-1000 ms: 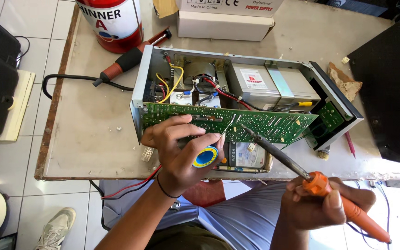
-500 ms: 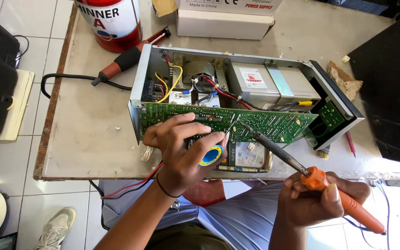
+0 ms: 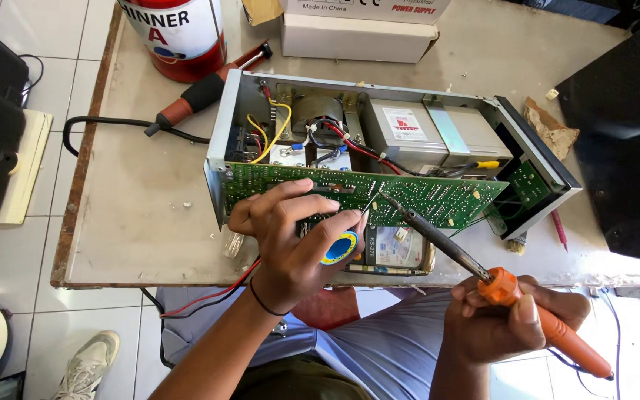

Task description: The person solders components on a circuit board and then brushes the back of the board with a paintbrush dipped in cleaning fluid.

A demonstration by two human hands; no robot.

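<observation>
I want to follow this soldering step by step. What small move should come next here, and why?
Probably bring the fine solder wire to the joint. The tip of the orange-handled soldering iron, held by the right hand, already rests on the long green circuit board, while the left hand holds the blue solder spool just beside it.

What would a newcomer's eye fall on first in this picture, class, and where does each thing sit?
The green circuit board stands on edge along the front of the open metal case at the centre. The right hand holds an orange-handled soldering iron with its tip at the board, while the left hand grips a blue and yellow solder spool. A red and white can stands at top left.
</observation>
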